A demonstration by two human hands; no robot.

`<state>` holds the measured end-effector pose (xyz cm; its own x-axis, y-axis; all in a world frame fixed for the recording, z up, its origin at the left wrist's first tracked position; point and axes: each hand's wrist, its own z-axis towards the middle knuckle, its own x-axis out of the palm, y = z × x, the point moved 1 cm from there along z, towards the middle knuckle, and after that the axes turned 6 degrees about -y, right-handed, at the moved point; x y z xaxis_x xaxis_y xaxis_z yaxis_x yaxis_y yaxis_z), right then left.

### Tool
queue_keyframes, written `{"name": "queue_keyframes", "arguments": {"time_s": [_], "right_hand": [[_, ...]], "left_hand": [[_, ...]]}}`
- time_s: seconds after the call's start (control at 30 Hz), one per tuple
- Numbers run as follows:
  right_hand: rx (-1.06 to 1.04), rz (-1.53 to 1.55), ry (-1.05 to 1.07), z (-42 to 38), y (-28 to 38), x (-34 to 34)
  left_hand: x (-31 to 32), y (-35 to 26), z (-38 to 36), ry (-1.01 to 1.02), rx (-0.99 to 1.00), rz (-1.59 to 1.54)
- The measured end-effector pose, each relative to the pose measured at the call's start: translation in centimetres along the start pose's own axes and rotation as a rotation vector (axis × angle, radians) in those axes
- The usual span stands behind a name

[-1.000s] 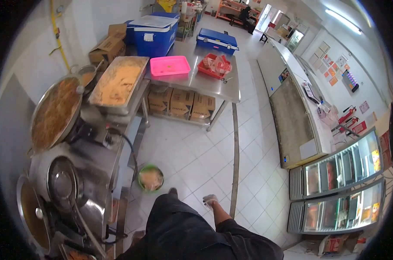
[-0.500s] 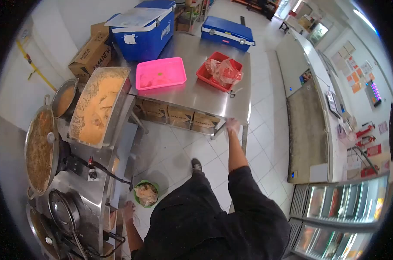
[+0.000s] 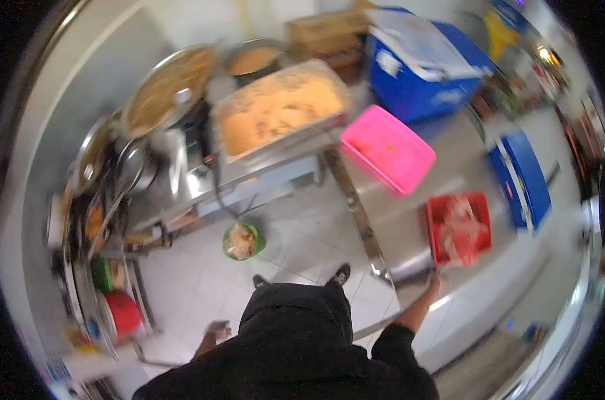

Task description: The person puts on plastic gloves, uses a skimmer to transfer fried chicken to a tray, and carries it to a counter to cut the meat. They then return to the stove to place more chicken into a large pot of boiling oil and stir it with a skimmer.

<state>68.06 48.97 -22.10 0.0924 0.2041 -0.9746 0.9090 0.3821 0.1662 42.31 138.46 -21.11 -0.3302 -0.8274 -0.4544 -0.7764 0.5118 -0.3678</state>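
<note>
My right hand (image 3: 436,279) is at the near edge of the steel table (image 3: 399,247), just below the red basket (image 3: 438,230) that holds clear plastic bags with reddish contents. Motion blur hides its fingers. My left hand (image 3: 218,329) hangs low over the floor, to the left of my legs, also smeared; nothing can be made out in it. A pink tray (image 3: 389,150) lies on the table above and left of the basket. Beyond my left hand, a green bin (image 3: 260,244) with a plastic bag inside stands on the floor.
A large tray of orange breading (image 3: 282,110) is on the left counter, beside a wide pan of oil (image 3: 169,90) and a smaller pot (image 3: 252,61). Blue coolers (image 3: 409,87) and a cardboard box (image 3: 326,37) stand at the back. A red container (image 3: 123,312) is lower left.
The view has swung left, so the table and counter appear rotated and shifted right. My right hand now appears close to the red basket; my left hand appears farther below the green bin.
</note>
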Motion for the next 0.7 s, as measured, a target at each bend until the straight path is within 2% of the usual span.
{"name": "queue_keyframes", "arguments": {"time_s": [0.07, 0.1, 0.13, 0.17, 0.23, 0.3, 0.37, 0.4, 0.43, 0.47, 0.5, 0.57, 0.6, 0.63, 0.67, 0.7], "right_hand": [[0.073, 0.139, -0.002, -1.6, -0.8, -0.1], [0.072, 0.153, 0.016, -1.7, -1.4, 0.3], [0.121, 0.025, 0.183, -6.9, 4.8, -8.3], [0.002, -0.038, 0.208, -4.5, 2.8, -4.9], [-0.152, -0.209, 0.212, -5.5, 3.8, -4.2], [-0.368, -0.277, 0.231, -6.3, 3.4, -2.8], [-0.764, -0.149, 0.021, -3.2, -1.1, 5.1], [-0.792, 0.085, 0.254, -6.3, 0.7, 2.6], [-0.843, 0.224, 0.173, -0.5, -2.3, 9.3], [-0.711, 0.945, 0.661, -2.4, -2.8, 12.3], [-1.015, 0.631, 0.561, -4.3, -0.7, 13.2], [-1.557, -0.032, 0.293, -9.8, 5.7, 14.0], [-1.843, -0.384, 0.114, -17.8, 12.4, 12.7], [-1.326, -0.187, 0.791, -25.2, 15.9, 11.0], [-0.642, 0.054, 1.094, -37.0, 21.1, 4.8], [-0.446, 0.355, 1.317, -40.2, 22.9, 6.8]], "left_hand": [[2.2, -0.1, 0.1, -0.018, -0.125, -0.461], [2.3, -3.1, -0.2, -0.126, -0.17, -0.391], [2.7, -3.7, 0.2, -0.161, -0.184, -0.723], [2.6, -4.1, 0.8, -0.134, -0.124, -0.78], [2.0, -8.3, 0.2, -0.194, -0.138, -0.483], [0.8, -9.9, -1.3, -0.231, -0.062, -0.513], [0.5, -8.6, -1.6, -0.264, 0.009, -0.47], [0.8, -7.3, -1.8, -0.279, -0.018, -0.486], [1.0, -5.9, -2.4, -0.297, -0.05, -0.501], [1.2, -4.2, -3.0, -0.318, -0.087, -0.516], [2.0, -2.1, -3.9, -0.342, -0.128, -0.59], [4.6, 5.0, -3.7, -0.367, 0.09, 0.097], [8.5, 12.5, -3.0, -0.378, 0.15, 0.403], [12.0, 17.6, -1.0, -0.465, 0.117, 0.155], [12.8, 19.6, -1.6, -0.559, 0.108, -0.098], [14.1, 21.7, -2.4, -0.526, -0.036, -0.147]]}}
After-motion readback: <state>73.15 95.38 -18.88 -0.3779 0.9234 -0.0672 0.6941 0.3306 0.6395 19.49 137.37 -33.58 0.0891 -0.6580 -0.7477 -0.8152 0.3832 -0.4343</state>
